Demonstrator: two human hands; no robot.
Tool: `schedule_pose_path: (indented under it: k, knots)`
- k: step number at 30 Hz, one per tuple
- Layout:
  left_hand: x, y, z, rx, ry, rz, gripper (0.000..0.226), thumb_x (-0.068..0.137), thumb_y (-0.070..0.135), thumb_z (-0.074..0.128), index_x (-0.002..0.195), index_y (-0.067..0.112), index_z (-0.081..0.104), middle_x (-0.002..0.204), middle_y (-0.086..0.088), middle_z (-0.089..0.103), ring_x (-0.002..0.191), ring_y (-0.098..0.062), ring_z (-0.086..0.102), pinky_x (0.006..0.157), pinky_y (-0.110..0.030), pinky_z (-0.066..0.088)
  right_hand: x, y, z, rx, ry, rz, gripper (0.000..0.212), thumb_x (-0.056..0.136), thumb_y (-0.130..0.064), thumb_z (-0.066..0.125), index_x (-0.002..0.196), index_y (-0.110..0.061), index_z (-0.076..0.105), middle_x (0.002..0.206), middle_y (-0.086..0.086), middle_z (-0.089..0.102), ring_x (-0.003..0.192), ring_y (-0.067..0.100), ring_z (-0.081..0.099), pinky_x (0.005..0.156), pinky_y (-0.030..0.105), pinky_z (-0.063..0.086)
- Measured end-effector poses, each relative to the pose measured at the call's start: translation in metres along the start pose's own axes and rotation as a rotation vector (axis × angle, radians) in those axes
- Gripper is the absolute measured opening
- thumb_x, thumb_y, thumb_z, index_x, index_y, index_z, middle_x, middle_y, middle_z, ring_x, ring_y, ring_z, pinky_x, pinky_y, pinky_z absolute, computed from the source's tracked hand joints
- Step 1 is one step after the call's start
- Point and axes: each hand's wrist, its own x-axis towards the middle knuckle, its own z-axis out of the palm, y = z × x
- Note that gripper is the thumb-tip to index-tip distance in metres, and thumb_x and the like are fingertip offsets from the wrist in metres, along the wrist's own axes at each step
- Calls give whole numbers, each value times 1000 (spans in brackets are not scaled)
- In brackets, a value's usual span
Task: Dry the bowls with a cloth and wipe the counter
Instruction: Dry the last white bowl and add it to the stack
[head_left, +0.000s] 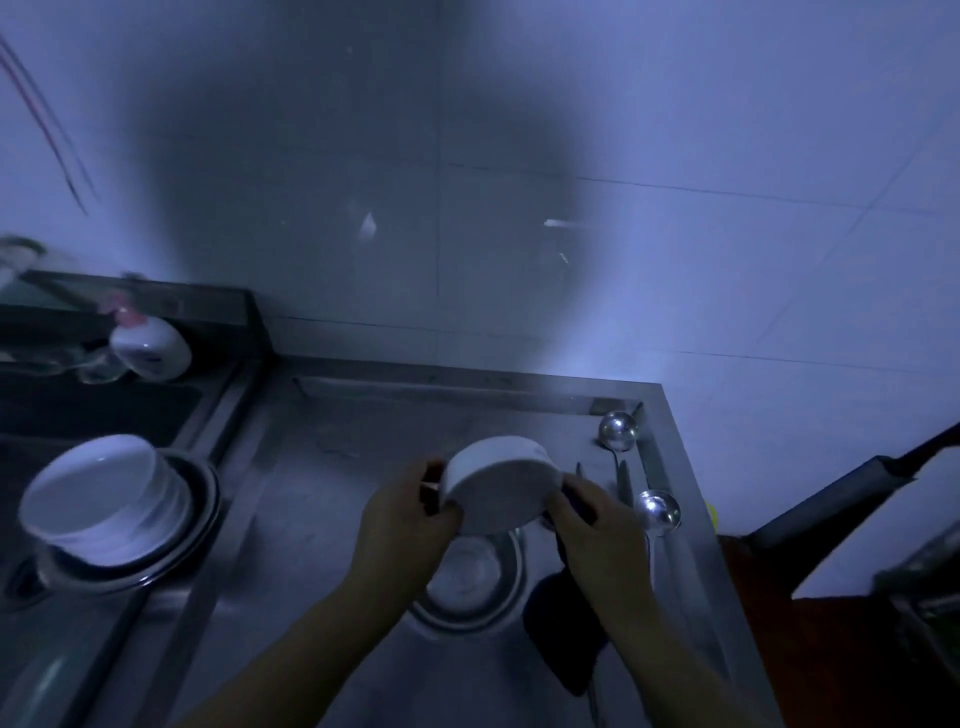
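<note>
1. Bowl (498, 486) is up in both our hands, held over the middle of the steel counter (332, 467), tipped on its side with its base towards us and its rim facing the back wall.
2. Our left hand (410, 525) curls its fingers around the bowl's left wall and grips it.
3. Our right hand (597, 525) closes on the right wall, pressing a dark cloth (566, 629) against it; the rest of the cloth hangs down beneath the wrist.
4. White and glazed, the bowl looks stiff, fairly heavy for its size and breakable. If wet it will be slippery, so we judge the wall near the rim, with the cloth between skin and glaze, to be the safest hold.
5. A metal bowl (472, 582) sits on the counter directly below.
6. More white bowls (98, 499) are stacked in a metal basin at the counter's left edge.
7. Two ladles (618, 431) lie along the right edge.
8. A white pump bottle (150, 345) lies near the back left corner; its label is too blurred and dim to read, and we see no other writing.
</note>
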Motion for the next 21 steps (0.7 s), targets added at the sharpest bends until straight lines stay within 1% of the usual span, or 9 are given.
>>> schedule_pose_path:
  k: [3, 5, 7, 9, 12, 16, 18, 19, 21]
  knots:
    - [-32, 11, -35, -22, -21, 136, 40, 73, 20, 73, 89, 47, 48, 83, 27, 58, 77, 18, 56, 57, -5, 46, -29, -25, -2, -40, 75, -121, 10, 89, -36, 62, 91, -46, 64, 76, -27, 63, 70, -6, 57, 56, 11, 40]
    - [-51, 19, -57, -71, -30, 226, 39, 68, 26, 75, 88, 48, 49, 89, 28, 58, 82, 19, 54, 62, -2, 44, -49, -40, -3, -33, 112, -164, 10, 88, -37, 62, 90, -46, 64, 77, -24, 64, 69, -4, 58, 56, 11, 41]
    - [-67, 23, -77, -89, -53, 314, 40, 66, 30, 75, 91, 47, 49, 98, 31, 56, 88, 15, 55, 64, -1, 43, -69, -55, -4, -9, 138, -190, 12, 89, -33, 63, 84, -44, 67, 71, -21, 62, 64, -4, 56, 55, 10, 39]
    - [-81, 26, -94, -31, -71, 395, 44, 69, 29, 76, 93, 48, 45, 98, 30, 53, 91, 14, 53, 67, -2, 44, -91, -69, -6, 3, 180, -241, 28, 90, -28, 63, 68, -46, 61, 60, -20, 57, 56, -2, 51, 52, 9, 35]
    - [-93, 30, -111, 58, -50, 489, 49, 70, 28, 76, 99, 49, 42, 98, 26, 52, 91, 7, 54, 67, -8, 46, -114, -86, -8, 21, 200, -260, 34, 89, -27, 61, 65, -49, 54, 55, -16, 53, 54, 0, 48, 54, 17, 35]
    - [-111, 41, -125, 95, -41, 608, 48, 70, 46, 62, 115, 37, 50, 105, 21, 52, 94, 7, 49, 69, -11, 39, -141, -105, -13, 59, 244, -271, 23, 88, -21, 62, 76, -40, 66, 57, -20, 54, 58, 0, 48, 57, 22, 35]
    - [-120, 47, -129, 142, 12, 647, 50, 74, 55, 53, 115, 28, 56, 103, 15, 54, 88, 6, 48, 67, -11, 35, -150, -117, -15, 67, 250, -272, 16, 88, -21, 64, 94, -33, 74, 70, -17, 64, 67, 2, 56, 61, 21, 41]
    - [-124, 50, -131, 160, 42, 642, 52, 75, 59, 47, 114, 25, 58, 100, 14, 55, 84, 4, 47, 66, -11, 33, -154, -122, -16, 74, 248, -287, 18, 88, -21, 65, 100, -30, 74, 77, -14, 68, 72, 3, 59, 65, 22, 45]
    - [-134, 53, -133, 144, 91, 613, 54, 78, 63, 36, 108, 26, 59, 93, 16, 55, 80, 4, 49, 62, -10, 33, -158, -131, -19, 75, 253, -360, 22, 87, -18, 66, 105, -28, 73, 88, -11, 71, 81, -1, 62, 72, 19, 48]
